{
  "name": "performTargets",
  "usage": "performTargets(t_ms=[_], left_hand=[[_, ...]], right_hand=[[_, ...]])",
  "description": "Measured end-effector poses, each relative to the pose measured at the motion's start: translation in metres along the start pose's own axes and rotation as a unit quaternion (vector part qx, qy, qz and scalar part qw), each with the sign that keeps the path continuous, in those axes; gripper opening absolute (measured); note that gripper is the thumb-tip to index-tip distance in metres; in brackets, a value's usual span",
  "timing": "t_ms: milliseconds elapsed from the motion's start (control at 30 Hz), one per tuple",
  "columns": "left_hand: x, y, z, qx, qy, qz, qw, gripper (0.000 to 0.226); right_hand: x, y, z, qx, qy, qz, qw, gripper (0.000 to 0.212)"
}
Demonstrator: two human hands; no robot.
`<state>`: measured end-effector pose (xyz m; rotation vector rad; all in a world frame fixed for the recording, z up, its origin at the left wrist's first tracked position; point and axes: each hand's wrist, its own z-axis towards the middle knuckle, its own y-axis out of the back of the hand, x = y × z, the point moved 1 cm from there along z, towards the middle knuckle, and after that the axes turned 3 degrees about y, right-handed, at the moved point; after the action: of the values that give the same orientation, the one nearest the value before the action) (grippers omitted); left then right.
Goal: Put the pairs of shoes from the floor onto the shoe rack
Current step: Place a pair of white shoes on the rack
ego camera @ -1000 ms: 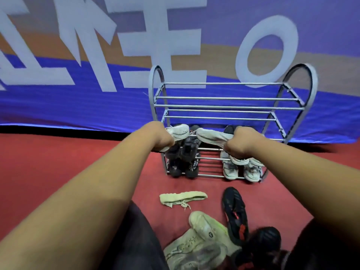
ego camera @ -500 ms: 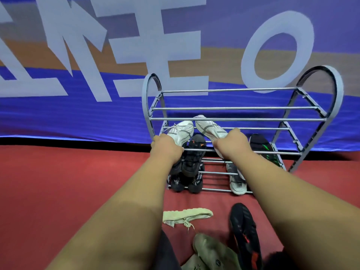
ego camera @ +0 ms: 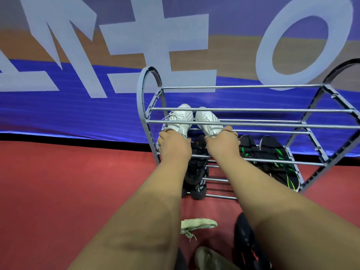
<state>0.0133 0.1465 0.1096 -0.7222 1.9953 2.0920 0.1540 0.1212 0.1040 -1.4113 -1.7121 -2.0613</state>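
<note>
While both bare arms are reaching forward under the top rails of the grey shoe rack, the left hand is gripping the heel of one white shoe and the right hand is gripping the heel of the other white shoe, the fingers of each hand curling closed around the heel. The two white shoes are sitting side by side at the left end of the middle shelf, toes pointing toward 12 o'clock at the blue banner behind the rack. Below them, on the lower rails, a pair of black shoes is lying partly hidden by the arms, and at 3 o'clock from the hands a black pair with green stripes is resting on the right side of the rack. On the red floor, at 6 o'clock from the rack, a flat pale green shoe is lying on its side between the forearms, a black shoe with red marks is lying just right of it, and an olive shoe is showing at the bottom edge.
</note>
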Motion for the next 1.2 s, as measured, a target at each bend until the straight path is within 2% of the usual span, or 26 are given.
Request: performTargets(t_ms=[100, 167, 233, 333, 400, 533, 600, 700, 833, 1100, 1200], left_hand=[[0.002, -0.005, 0.010, 0.007, 0.009, 0.005, 1.000, 0.091], [0.005, -0.007, 0.016, 0.021, 0.017, 0.010, 1.000, 0.093], [0.008, -0.008, 0.019, 0.031, 0.028, 0.028, 0.999, 0.092], [0.011, -0.008, 0.022, 0.040, 0.030, 0.042, 0.998, 0.090], [0.011, -0.009, 0.022, 0.062, 0.024, 0.049, 0.997, 0.091], [0.008, -0.007, 0.023, 0.120, 0.038, 0.072, 0.989, 0.110], [0.006, -0.005, 0.024, 0.127, 0.037, 0.067, 0.989, 0.099], [0.009, 0.000, 0.027, 0.103, 0.006, 0.057, 0.993, 0.075], [0.019, 0.008, 0.026, 0.092, -0.023, 0.060, 0.994, 0.054], [0.029, 0.016, 0.023, 0.092, -0.052, 0.079, 0.991, 0.061], [0.029, 0.019, 0.021, 0.088, -0.061, 0.092, 0.990, 0.056]], right_hand=[[0.000, -0.006, 0.005, 0.017, 0.024, -0.001, 1.000, 0.052], [-0.002, -0.009, 0.007, 0.036, 0.040, -0.008, 0.999, 0.054], [-0.005, -0.010, 0.007, 0.066, 0.056, -0.032, 0.996, 0.068], [-0.013, -0.006, 0.004, 0.132, 0.073, -0.109, 0.982, 0.102], [-0.017, -0.005, 0.005, 0.161, 0.089, -0.114, 0.976, 0.111], [-0.018, -0.003, 0.004, 0.144, 0.120, -0.050, 0.981, 0.087], [-0.015, -0.004, 0.002, 0.136, 0.127, -0.033, 0.982, 0.082], [-0.012, -0.009, -0.003, 0.124, 0.139, -0.009, 0.983, 0.084], [-0.006, -0.010, -0.010, 0.128, 0.149, -0.007, 0.981, 0.087], [-0.003, -0.012, -0.021, 0.123, 0.170, -0.036, 0.977, 0.094], [-0.004, -0.010, -0.025, 0.148, 0.174, -0.043, 0.973, 0.100]])
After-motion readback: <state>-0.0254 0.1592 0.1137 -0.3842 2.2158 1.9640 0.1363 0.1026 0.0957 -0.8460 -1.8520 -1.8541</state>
